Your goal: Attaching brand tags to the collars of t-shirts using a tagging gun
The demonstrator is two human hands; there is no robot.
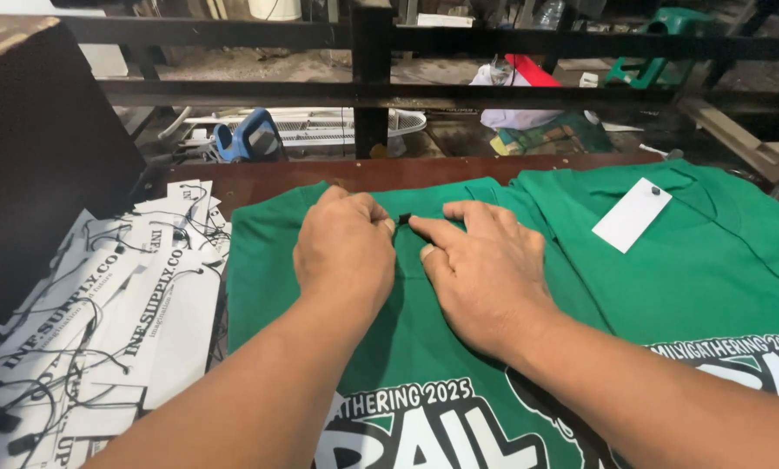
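A green printed T-shirt (268,260) lies flat on the wooden table, its collar toward the far edge. My left hand (344,247) rests on the collar area with its fingers curled, pinching a small black fastener (404,219) at its fingertips. My right hand (480,269) lies on the shirt beside it, index finger and thumb reaching to the same black fastener. A second green T-shirt (711,252) lies to the right with a white hang tag (631,214) attached near its collar.
A heap of white hang tags with black strings (102,321) covers the table's left side. A dark box (42,148) stands at the far left. A black metal railing (372,78) runs behind the table's edge (320,174), with clutter on the floor below.
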